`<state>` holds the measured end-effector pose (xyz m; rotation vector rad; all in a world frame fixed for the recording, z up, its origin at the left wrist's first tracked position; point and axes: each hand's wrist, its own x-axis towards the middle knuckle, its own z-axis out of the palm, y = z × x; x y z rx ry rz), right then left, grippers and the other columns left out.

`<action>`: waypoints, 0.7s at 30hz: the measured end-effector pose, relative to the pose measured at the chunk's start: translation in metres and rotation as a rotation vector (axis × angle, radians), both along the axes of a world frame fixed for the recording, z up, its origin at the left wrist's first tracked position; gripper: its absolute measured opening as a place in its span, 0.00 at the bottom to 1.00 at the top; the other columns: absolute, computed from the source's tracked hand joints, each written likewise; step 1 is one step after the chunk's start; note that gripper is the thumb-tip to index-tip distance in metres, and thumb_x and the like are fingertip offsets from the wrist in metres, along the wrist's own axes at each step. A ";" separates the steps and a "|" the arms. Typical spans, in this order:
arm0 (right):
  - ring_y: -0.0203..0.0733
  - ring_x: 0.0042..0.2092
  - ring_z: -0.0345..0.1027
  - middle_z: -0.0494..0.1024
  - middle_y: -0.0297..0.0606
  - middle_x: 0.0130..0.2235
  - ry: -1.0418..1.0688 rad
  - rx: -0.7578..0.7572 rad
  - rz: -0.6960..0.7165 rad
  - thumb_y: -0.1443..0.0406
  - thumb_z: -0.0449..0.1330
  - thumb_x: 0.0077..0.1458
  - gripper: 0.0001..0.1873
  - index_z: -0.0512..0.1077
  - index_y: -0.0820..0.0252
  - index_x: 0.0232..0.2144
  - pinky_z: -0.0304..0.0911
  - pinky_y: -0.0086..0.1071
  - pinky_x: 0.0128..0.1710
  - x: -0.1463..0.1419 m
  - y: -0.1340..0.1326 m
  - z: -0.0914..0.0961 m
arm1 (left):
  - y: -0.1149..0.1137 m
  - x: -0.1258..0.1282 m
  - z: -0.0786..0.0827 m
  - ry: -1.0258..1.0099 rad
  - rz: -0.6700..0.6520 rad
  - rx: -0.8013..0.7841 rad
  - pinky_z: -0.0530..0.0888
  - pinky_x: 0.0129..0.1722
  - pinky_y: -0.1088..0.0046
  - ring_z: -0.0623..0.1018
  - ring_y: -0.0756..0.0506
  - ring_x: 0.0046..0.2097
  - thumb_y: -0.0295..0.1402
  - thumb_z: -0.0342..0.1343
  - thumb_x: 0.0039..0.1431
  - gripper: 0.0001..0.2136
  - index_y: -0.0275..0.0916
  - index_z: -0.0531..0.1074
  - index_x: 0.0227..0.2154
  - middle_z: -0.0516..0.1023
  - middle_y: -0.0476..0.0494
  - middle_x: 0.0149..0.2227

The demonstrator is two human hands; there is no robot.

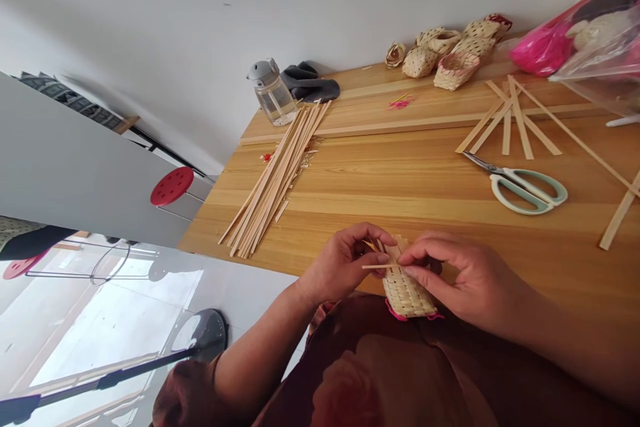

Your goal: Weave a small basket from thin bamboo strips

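A small woven shoe of pale flat strips, trimmed in pink at its near end, rests against my lap at the table's front edge. My left hand is closed at its far left side, with thumb and forefinger pinching the strip ends. From the right, my right hand pinches a thin pale strip lying crosswise over the weave. Its left end sticks out under my left thumb. The fingers hide part of the far end of the weave.
Scissors and several loose strips lie to the right. A bundle of long strips is at the left, near a water bottle and dark cloth. Woven shoes and a plastic bag stand along the wall.
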<state>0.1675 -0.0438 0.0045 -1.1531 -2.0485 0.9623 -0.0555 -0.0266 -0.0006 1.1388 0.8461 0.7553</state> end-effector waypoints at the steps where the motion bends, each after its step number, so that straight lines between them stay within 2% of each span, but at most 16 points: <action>1: 0.40 0.36 0.74 0.80 0.34 0.35 -0.018 -0.022 0.005 0.65 0.60 0.62 0.06 0.78 0.53 0.36 0.67 0.34 0.37 0.000 0.000 0.002 | 0.000 0.002 0.000 -0.002 0.014 -0.005 0.74 0.33 0.73 0.75 0.52 0.30 0.39 0.69 0.55 0.16 0.35 0.75 0.41 0.74 0.47 0.33; 5: 0.39 0.32 0.72 0.80 0.32 0.33 -0.079 -0.054 0.009 0.64 0.61 0.61 0.05 0.77 0.53 0.33 0.65 0.33 0.34 -0.001 0.002 0.008 | 0.001 0.006 -0.001 0.114 0.052 0.016 0.72 0.27 0.75 0.75 0.52 0.27 0.39 0.70 0.54 0.22 0.36 0.74 0.48 0.71 0.51 0.30; 9: 0.40 0.31 0.71 0.78 0.33 0.30 -0.067 0.029 -0.013 0.66 0.61 0.59 0.05 0.75 0.54 0.30 0.64 0.34 0.33 -0.007 -0.003 0.007 | 0.001 0.009 0.002 0.202 0.054 -0.011 0.70 0.25 0.76 0.75 0.51 0.24 0.40 0.69 0.53 0.20 0.35 0.73 0.44 0.73 0.52 0.26; 14: 0.41 0.31 0.71 0.77 0.35 0.29 -0.008 0.094 0.002 0.67 0.60 0.60 0.07 0.73 0.55 0.29 0.64 0.34 0.32 -0.014 -0.010 0.005 | -0.002 0.008 0.005 0.334 0.079 0.053 0.65 0.24 0.79 0.73 0.53 0.25 0.33 0.68 0.54 0.14 0.35 0.75 0.41 0.72 0.53 0.24; 17: 0.40 0.32 0.73 0.78 0.35 0.30 0.007 0.064 0.033 0.66 0.60 0.62 0.08 0.76 0.54 0.30 0.66 0.34 0.33 -0.013 -0.007 0.003 | -0.002 0.005 0.005 0.271 0.068 0.005 0.68 0.26 0.78 0.74 0.52 0.26 0.33 0.67 0.54 0.15 0.35 0.75 0.43 0.74 0.52 0.24; 21: 0.41 0.36 0.76 0.81 0.36 0.35 0.015 0.059 0.066 0.64 0.59 0.65 0.08 0.79 0.53 0.38 0.69 0.34 0.36 -0.006 -0.001 -0.001 | 0.000 0.003 0.007 0.114 0.084 -0.081 0.75 0.30 0.76 0.76 0.52 0.26 0.33 0.65 0.56 0.16 0.34 0.74 0.46 0.75 0.51 0.27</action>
